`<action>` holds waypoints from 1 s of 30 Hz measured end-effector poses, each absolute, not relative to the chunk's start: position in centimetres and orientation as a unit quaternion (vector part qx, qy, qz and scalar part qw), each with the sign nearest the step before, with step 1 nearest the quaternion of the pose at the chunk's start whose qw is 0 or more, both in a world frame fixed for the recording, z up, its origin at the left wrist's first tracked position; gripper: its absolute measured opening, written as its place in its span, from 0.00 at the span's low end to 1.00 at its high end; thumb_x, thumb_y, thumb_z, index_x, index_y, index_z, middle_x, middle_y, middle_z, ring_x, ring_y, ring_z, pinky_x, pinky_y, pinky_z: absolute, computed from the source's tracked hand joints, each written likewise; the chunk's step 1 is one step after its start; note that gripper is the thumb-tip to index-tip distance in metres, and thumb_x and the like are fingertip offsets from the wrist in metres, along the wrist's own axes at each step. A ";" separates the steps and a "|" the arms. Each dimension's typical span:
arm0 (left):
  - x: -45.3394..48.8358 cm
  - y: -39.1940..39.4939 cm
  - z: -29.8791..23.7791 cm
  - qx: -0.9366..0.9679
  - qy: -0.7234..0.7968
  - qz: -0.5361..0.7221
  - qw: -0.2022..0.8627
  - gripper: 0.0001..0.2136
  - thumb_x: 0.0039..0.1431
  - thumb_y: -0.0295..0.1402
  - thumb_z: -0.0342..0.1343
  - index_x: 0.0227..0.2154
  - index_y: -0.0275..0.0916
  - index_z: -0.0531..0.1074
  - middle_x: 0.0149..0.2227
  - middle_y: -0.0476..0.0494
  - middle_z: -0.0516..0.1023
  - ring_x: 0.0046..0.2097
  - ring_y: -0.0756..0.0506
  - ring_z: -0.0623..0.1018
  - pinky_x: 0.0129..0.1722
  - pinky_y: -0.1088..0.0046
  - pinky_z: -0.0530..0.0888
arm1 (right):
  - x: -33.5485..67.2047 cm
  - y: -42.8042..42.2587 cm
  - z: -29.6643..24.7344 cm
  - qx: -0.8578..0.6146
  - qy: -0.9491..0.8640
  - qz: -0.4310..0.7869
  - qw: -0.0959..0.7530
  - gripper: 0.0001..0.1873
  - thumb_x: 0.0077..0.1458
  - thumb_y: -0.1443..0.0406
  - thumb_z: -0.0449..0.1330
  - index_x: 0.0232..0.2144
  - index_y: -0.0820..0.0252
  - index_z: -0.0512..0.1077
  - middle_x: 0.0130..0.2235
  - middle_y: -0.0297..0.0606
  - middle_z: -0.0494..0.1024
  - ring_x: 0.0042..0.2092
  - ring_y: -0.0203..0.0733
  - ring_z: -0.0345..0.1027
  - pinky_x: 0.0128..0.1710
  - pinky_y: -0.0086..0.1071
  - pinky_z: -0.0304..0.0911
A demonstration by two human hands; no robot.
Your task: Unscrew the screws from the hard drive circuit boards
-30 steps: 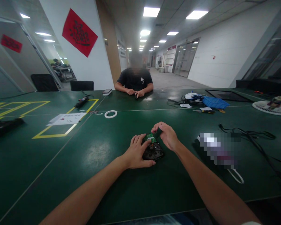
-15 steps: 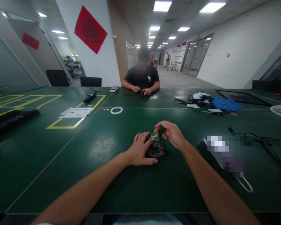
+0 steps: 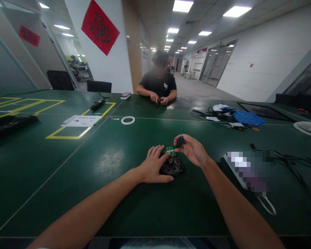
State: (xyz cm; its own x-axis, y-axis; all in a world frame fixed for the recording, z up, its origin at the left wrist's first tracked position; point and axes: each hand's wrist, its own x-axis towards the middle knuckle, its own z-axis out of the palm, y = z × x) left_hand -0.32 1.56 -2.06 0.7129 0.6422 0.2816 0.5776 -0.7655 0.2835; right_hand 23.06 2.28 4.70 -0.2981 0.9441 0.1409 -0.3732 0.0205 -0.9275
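A dark, flat device lies opened on the green table, with a green circuit board showing at its far end. My left hand rests across its left side, fingers spread toward the far edge and thumb stretched along the near edge. It covers part of the device. Just right of the board and slightly above it is my right hand, its fingers curled. Thumb and fingers pinch a small dark rounded object, whose kind I cannot make out.
A blurred-out item with a white loop and black cables lie to the right. Farther back are a blue basket, pliers and a white ring. A person sits opposite, handling something dark.
My right hand has turned a little, and the dark object in its fingers shows more plainly. My left hand stays on the device. The view has shifted slightly.
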 end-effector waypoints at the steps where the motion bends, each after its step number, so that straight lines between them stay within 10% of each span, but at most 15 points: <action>1: -0.3 1.6 -2.1 0.922 0.331 0.183 0.086 0.51 0.49 0.68 0.57 0.69 0.43 0.57 0.72 0.29 0.48 0.71 0.21 0.49 0.67 0.36 0.48 | 23.0 2.2 4.7 -0.293 -0.491 0.634 0.521 0.14 0.61 0.55 0.60 0.41 0.58 0.77 0.42 0.42 0.77 0.46 0.45 0.70 0.39 0.37 0.73; 11: -0.4 1.7 -2.0 0.926 0.326 0.173 0.083 0.51 0.50 0.70 0.54 0.69 0.43 0.57 0.72 0.29 0.47 0.71 0.22 0.48 0.67 0.36 0.47 | 22.1 2.1 5.3 -0.388 -0.656 0.369 0.532 0.05 0.58 0.63 0.63 0.34 0.56 0.79 0.37 0.36 0.77 0.40 0.41 0.67 0.35 0.31 0.62; 19: -0.2 1.7 -2.1 0.925 0.325 0.181 0.076 0.50 0.51 0.69 0.54 0.69 0.42 0.57 0.71 0.29 0.50 0.71 0.22 0.50 0.67 0.36 0.48 | 21.5 1.7 6.1 -0.406 -0.612 0.478 0.482 0.11 0.61 0.58 0.58 0.38 0.58 0.77 0.38 0.39 0.82 0.22 0.29 0.52 0.20 0.28 0.42; 30: -0.2 1.5 -2.2 0.922 0.327 0.187 0.083 0.48 0.52 0.67 0.56 0.69 0.42 0.58 0.72 0.29 0.48 0.71 0.22 0.50 0.67 0.37 0.50 | 22.9 2.2 4.1 -0.386 -0.556 0.502 0.538 0.22 0.64 0.49 0.53 0.35 0.59 0.77 0.33 0.39 0.77 0.20 0.29 0.54 0.16 0.25 0.44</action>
